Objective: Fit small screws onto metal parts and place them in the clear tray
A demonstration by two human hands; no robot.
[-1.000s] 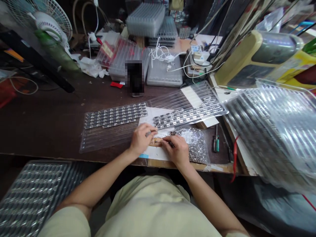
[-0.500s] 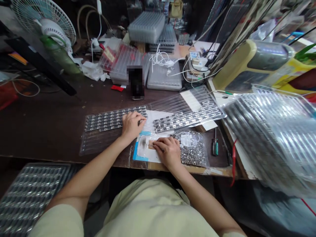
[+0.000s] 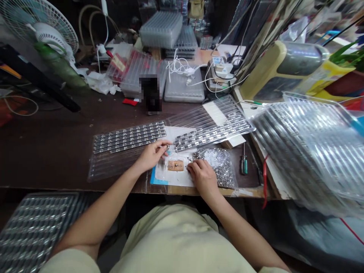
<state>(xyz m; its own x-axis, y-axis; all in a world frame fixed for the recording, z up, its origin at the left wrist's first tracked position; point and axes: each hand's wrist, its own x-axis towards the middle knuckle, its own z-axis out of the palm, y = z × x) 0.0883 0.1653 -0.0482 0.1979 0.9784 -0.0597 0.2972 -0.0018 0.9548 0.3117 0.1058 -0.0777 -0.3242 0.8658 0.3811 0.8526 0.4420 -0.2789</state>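
Observation:
My left hand [image 3: 152, 154] is closed in a pinch on a small metal part [image 3: 168, 146], above the white sheet just right of the left tray of metal pieces [image 3: 129, 137]. Beside the bag of small metal parts [image 3: 224, 168], my right hand [image 3: 202, 175] has its fingertips pressed together; what they hold is too small to make out. Between the hands a tan block [image 3: 175, 165] with small dark bits on it lies on the white sheet [image 3: 182, 181]. Behind them is the right tray [image 3: 212, 133], partly filled with metal pieces.
A green-handled screwdriver [image 3: 243, 165] lies right of the bag. Stacked clear trays [image 3: 301, 151] rise at the right. A phone-like dark object [image 3: 151, 94], cables [image 3: 182, 70] and a fan [image 3: 40, 26] are farther back. More filled trays [image 3: 36, 227] sit low at the left.
My left hand has moved off the left tray toward the white sheet. My right hand has drawn back to the right, uncovering the tan block. The whole view has shifted slightly.

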